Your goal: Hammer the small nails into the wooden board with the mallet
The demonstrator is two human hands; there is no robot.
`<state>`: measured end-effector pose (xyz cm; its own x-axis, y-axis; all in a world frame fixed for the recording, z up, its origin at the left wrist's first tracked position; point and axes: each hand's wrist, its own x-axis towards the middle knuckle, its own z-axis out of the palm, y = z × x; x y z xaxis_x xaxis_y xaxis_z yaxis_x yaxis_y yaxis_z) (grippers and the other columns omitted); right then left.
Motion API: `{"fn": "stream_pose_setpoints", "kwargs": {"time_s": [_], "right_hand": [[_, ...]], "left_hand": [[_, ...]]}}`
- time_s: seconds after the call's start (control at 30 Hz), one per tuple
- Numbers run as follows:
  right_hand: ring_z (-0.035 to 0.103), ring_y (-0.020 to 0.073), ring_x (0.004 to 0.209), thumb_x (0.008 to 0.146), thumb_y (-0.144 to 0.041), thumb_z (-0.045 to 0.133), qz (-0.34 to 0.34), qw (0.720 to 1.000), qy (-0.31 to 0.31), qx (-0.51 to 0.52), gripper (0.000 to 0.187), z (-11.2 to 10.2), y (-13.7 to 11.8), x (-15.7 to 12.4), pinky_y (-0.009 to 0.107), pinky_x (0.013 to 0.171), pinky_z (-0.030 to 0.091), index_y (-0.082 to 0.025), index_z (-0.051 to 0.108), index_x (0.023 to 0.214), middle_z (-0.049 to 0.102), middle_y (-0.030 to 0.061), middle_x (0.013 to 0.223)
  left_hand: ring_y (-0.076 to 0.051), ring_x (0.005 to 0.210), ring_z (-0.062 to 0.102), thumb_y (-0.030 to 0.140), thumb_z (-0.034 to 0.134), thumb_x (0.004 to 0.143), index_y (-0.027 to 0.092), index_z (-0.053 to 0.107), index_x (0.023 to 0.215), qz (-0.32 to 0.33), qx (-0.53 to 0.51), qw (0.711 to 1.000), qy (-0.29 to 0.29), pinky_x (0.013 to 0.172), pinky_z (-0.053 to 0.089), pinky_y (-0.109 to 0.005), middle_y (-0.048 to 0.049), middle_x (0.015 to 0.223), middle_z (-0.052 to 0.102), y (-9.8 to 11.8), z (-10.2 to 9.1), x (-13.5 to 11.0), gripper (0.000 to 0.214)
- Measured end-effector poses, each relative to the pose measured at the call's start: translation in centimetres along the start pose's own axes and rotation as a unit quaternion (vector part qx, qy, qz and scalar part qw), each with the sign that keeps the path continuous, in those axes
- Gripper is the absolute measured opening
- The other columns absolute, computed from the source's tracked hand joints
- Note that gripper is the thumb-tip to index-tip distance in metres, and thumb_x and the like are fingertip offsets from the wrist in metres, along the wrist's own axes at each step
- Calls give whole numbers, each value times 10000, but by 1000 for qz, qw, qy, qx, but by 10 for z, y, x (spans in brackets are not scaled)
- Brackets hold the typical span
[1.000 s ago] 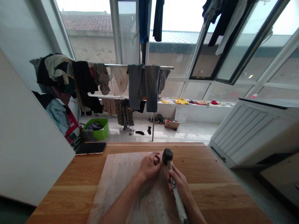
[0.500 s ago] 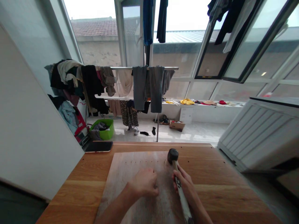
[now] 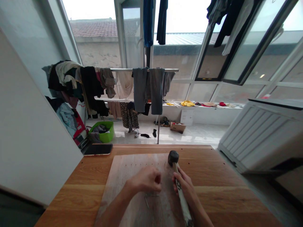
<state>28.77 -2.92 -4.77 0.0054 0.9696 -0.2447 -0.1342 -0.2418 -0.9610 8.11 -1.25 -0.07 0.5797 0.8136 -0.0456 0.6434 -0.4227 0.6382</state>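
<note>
My right hand [image 3: 186,186] is wrapped round the pale handle of a mallet, and its black head [image 3: 173,156] rests near the far edge of a worn wooden board [image 3: 123,176]. My left hand [image 3: 146,180] hovers closed over the middle of the board, fingers curled in a pinch on something too small to make out. A few thin nails [image 3: 149,198] lie on the board just under that hand. A row of small holes or nail heads [image 3: 139,164] runs along the far part of the board.
The board lies on a wooden table [image 3: 224,189]. A dark phone [image 3: 97,149] sits at the table's far left corner. Beyond are a clothes rack [image 3: 144,85], a green basket [image 3: 103,130], a white panel [image 3: 28,142] on the left and a white cabinet [image 3: 260,132] on the right.
My left hand left the spot beside the mallet head, drew back over the board's middle and closed into a pinch. The mallet barely moved. The camera shifted slightly.
</note>
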Motion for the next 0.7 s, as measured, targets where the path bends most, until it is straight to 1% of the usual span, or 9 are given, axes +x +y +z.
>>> {"fn": "stream_pose_setpoints", "kwargs": {"time_s": [0.07,0.17,0.23,0.3,0.37,0.43,0.5,0.57,0.7], "right_hand": [[498,102,367,674,-527,740,2,1000,0,1,612,-1,1,1,200,318,385,-172,574,1143,593,-77,574],[510,110,363,665,-512,742,9,1000,8,-2,654,0,2,2,205,316,392,-169,574,1196,597,-74,564],[504,106,352,674,-500,736,4,1000,16,1,650,1,2,2,203,311,386,-171,582,1213,593,-76,562],[498,97,347,700,-491,726,-4,1000,21,7,614,3,2,1,197,310,382,-175,591,1209,592,-75,575],[491,92,348,715,-496,720,-8,1000,23,9,593,3,2,-1,194,310,381,-178,594,1199,594,-74,588],[493,96,353,705,-516,727,-4,1000,16,6,612,2,2,-1,197,312,385,-177,590,1195,591,-74,583],[497,104,359,688,-534,735,4,1000,9,1,638,0,2,-1,201,314,386,-179,587,1197,589,-75,573],[500,106,364,685,-539,738,11,1000,10,-4,624,-1,2,-1,201,314,384,-187,597,1181,591,-71,576],[498,103,366,672,-546,752,19,1000,18,-4,585,-1,1,-1,199,309,377,-190,626,1119,605,-56,593]], "left_hand": [[-129,632,587,185,666,690,160,727,745,-19,-98,993,65,579,418,-211,-9,688,679,-13,-1,13,85],[-110,605,546,259,659,754,128,694,762,-48,-214,958,182,553,399,-203,-17,684,663,-30,6,34,136],[-103,596,535,269,657,776,125,685,851,-54,-250,935,245,558,412,-204,-20,724,678,-38,15,45,165],[-101,604,547,232,654,780,140,683,971,-47,-248,926,280,593,441,-209,-13,769,698,-43,24,51,214],[-102,611,561,207,637,802,166,687,1027,-38,-227,928,294,621,460,-215,-8,793,715,-45,32,52,235],[-107,621,575,207,622,831,178,700,995,-28,-205,933,295,634,468,-218,-12,805,726,-46,35,52,185],[-114,635,590,202,615,844,175,700,942,-24,-194,936,292,636,470,-218,-20,808,730,-46,37,51,132],[-119,646,599,182,609,844,173,695,911,-22,-184,941,284,637,470,-217,-23,808,728,-46,37,50,110],[-122,661,600,141,587,841,177,697,918,-14,-162,948,275,661,471,-221,-21,831,723,-45,37,49,139]]}}
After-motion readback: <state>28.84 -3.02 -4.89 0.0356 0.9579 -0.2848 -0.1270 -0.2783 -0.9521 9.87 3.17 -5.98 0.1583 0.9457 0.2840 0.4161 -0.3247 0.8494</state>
